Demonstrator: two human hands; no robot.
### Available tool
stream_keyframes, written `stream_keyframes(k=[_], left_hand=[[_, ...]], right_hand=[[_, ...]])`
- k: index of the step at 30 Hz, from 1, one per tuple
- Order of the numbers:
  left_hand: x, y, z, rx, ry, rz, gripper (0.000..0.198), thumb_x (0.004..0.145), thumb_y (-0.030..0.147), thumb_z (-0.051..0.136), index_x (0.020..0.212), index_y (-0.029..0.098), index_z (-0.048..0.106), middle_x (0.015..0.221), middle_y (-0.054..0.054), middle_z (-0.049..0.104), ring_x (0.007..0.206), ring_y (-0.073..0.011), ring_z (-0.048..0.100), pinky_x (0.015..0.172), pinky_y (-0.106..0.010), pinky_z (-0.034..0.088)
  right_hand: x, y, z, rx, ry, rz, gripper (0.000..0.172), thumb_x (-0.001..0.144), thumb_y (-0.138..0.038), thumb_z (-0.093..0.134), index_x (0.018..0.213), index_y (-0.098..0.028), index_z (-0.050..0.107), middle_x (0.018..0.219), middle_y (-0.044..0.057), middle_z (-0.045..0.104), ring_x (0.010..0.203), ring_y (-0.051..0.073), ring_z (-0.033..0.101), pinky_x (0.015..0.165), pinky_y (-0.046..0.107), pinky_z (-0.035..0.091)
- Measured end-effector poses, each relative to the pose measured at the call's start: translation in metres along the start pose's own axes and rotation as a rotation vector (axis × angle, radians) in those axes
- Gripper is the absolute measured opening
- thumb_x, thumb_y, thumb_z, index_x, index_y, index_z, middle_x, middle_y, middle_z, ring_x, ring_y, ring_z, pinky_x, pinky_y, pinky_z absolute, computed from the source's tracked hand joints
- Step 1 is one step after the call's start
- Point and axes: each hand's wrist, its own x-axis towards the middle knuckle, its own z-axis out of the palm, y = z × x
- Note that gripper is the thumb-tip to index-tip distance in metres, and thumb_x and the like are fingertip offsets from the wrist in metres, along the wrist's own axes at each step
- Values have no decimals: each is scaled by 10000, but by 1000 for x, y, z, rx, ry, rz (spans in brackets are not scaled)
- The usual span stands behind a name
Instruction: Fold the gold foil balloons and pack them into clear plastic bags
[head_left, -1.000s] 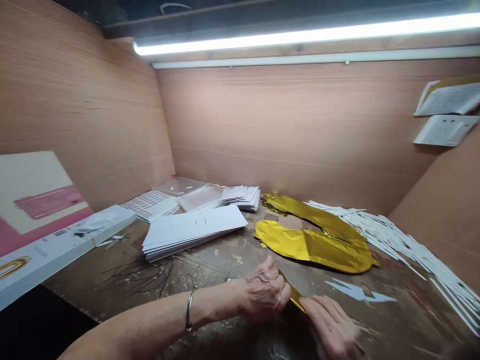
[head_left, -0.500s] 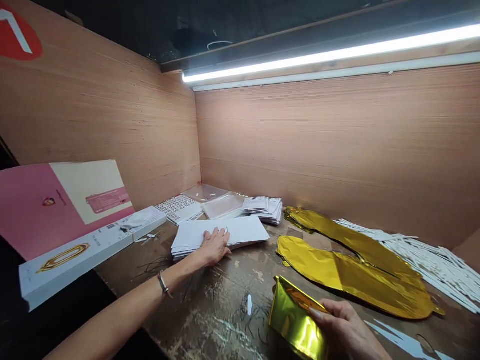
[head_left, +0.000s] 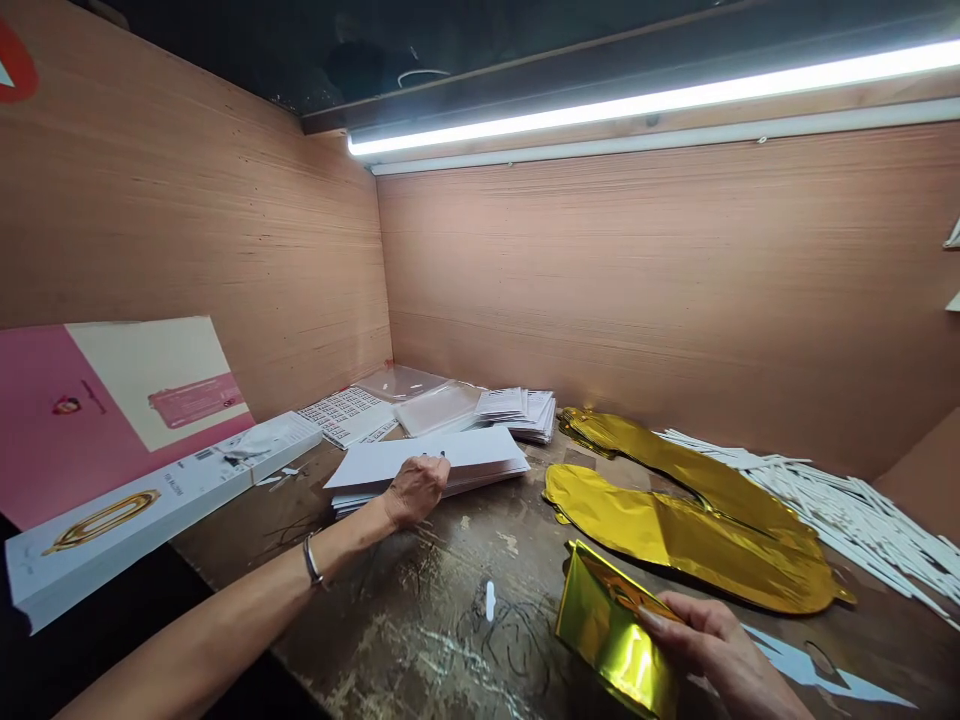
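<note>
My left hand (head_left: 417,490) is closed at the near edge of a stack of folded white paper sheets (head_left: 375,462), its fingers curled in a pinch on the top sheet. That sheet stands a little raised from those below it. In my right hand (head_left: 709,640), between thumb and fingers, is a folded gold foil balloon (head_left: 615,630). Flat gold foil balloons (head_left: 697,545) lie beyond that hand on the worktable (head_left: 405,620).
White sticks (head_left: 847,510) lie in a heap at the right. Small printed papers (head_left: 517,412), clear plastic bags (head_left: 439,408) and a label sheet (head_left: 349,415) are at the back. A long stack of printed cards (head_left: 165,500) and a pink-and-cream board (head_left: 97,420) stand left.
My left hand has gone from fingers spread on the paper stack to a curled pinch, and the top sheet has lifted slightly. The right hand still holds the folded balloon. The view has shifted slightly right.
</note>
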Motion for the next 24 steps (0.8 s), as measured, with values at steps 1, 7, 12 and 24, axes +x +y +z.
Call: stream_keyframes(k=[1,7,12,24], left_hand=[[0,0,0,10,29,10,205,702,-1,374,770,93,542,707,-124,599,685,-222,574,619,-315,419],[-1,-1,-1,67,163,62,224,722,-3,344,693,104,538,650,-116,578,620,-219,553,563,-328,411],[-21,44,-17,176,505,476,209,756,73,363,786,61,570,685,-134,588,644,-240,567,560,-384,429],[-56,119,-10,-323,689,204,314,751,137,529,1065,123,528,1102,-150,552,1109,-326,426,923,-580,273]], right_hand=[[-1,-1,-4,-20,-3,-16,361,614,-492,630,630,-132,595,548,-1,555,496,101,482,473,190,336],[-6,-6,-21,-56,55,-61,345,603,-496,638,636,-153,611,580,11,567,638,168,545,575,222,410],[-10,-26,-22,152,72,-121,277,623,-391,671,746,-147,623,702,46,627,672,164,568,598,222,438],[19,32,6,-158,118,244,154,721,-267,504,619,-153,482,424,-13,535,252,94,447,245,174,320]])
